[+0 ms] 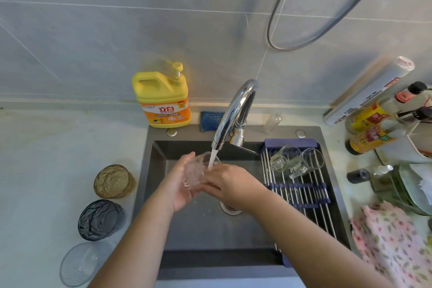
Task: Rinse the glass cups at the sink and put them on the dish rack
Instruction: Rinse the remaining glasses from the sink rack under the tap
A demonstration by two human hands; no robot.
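Over the sink (210, 231), the left grip (180, 186) grasps a clear glass cup (195, 170) under water running from the tap (236, 110); the right grip (231, 184) clasps its other side. Two mugs (280, 159) lie on the dish rack (301, 194) at the sink's right edge. An amber cup (114, 181), a grey cup (101, 220) and a clear cup (86, 262) stand on the worktop (46, 170) left of the sink.

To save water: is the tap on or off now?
On: water streams from the tap onto the cup.
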